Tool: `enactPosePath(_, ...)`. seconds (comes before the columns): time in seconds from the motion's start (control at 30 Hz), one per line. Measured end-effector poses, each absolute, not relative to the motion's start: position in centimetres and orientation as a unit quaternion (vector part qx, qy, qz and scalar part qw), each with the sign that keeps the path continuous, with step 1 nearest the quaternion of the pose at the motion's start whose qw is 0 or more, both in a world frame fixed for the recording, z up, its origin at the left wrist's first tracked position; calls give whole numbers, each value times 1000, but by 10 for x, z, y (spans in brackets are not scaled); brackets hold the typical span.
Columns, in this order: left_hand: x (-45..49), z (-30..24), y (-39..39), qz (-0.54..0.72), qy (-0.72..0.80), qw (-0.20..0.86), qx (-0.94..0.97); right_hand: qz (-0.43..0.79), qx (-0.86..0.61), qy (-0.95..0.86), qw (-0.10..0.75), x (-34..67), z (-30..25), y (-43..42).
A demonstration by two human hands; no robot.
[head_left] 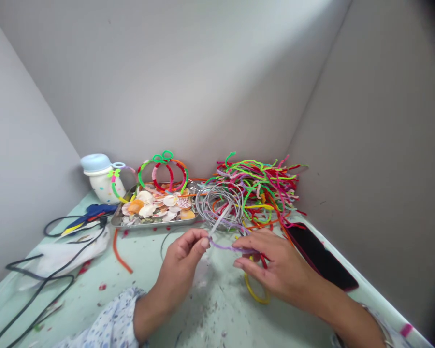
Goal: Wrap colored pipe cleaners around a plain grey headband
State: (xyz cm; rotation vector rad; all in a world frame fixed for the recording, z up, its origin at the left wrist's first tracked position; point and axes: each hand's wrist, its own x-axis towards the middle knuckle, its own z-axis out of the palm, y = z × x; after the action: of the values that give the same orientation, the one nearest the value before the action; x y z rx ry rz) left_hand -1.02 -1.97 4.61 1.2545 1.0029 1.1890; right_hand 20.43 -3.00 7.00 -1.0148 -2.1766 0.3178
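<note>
In front of the coil of silver wire (219, 200), my left hand (183, 261) pinches one end of a purple pipe cleaner (223, 246) between thumb and finger. A whitish, translucent strip (219, 221) rises from the same pinch toward the coil. My right hand (271, 263) is curled around the pipe cleaner's other part, its thumb and fingers slightly apart at the tips. A bit of red pipe cleaner (264, 261) shows by the right fingers. Below them hangs or lies a yellow loop (255, 292); whether the hand holds it is unclear.
A metal tray (155, 224) of seashells has pipe-cleaner rings (170, 175) standing in it. Behind my right hand is a pile of colourful pipe cleaners (261, 186). A phone (322, 256) lies right; a bottle (103, 181), blue-handled tool (94, 211) and black cable (45, 278) lie left.
</note>
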Motion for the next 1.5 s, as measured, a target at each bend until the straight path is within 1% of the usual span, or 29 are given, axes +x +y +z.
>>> enactPosePath(0.07,-11,47,-18,503,418,547,522,179,-394,-840,327,210,81,-36)
enactPosePath(0.1,-11,46,-18,504,416,551,520,229,-390,-839,304,214,87,-40)
enactPosePath(0.2,-11,44,-16,500,409,565,513,434,-339,-790,268,234,104,-49)
enactPosePath(0.3,-10,43,-16,478,393,600,506,587,-278,-722,240,257,115,-51)
enactPosePath(0.33,-9,44,-17,468,385,614,505,617,-262,-706,228,262,116,-48)
enactPosePath(0.37,-9,44,-18,458,376,627,506,621,-257,-707,219,265,115,-45)
enactPosePath(0.4,-8,44,-19,448,368,637,508,601,-267,-718,229,266,114,-40)
enactPosePath(0.43,-7,45,-21,438,362,646,510,552,-294,-737,257,264,111,-35)
enactPosePath(0.53,-5,45,-25,421,352,666,505,309,-365,-823,307,244,100,-24)
enactPosePath(0.57,-4,44,-25,419,351,671,500,239,-359,-843,322,236,95,-22)
enactPosePath(0.7,-2,42,-26,413,349,691,479,40,-265,-896,354,214,80,-23)
enactPosePath(0.8,0,41,-26,407,347,710,458,-83,-251,-893,366,212,69,-23)
enactPosePath(0.87,0,40,-26,402,348,716,452,-143,-249,-883,372,213,63,-21)
enactPosePath(0.93,1,39,-26,396,355,715,454,-164,-246,-880,372,212,57,-19)
enactPosePath(1.3,-1,34,-23,382,387,685,486,-147,-232,-896,349,202,49,-16)
enactPosePath(1.5,-1,38,-21,370,387,693,482,-135,-228,-894,362,203,48,-18)
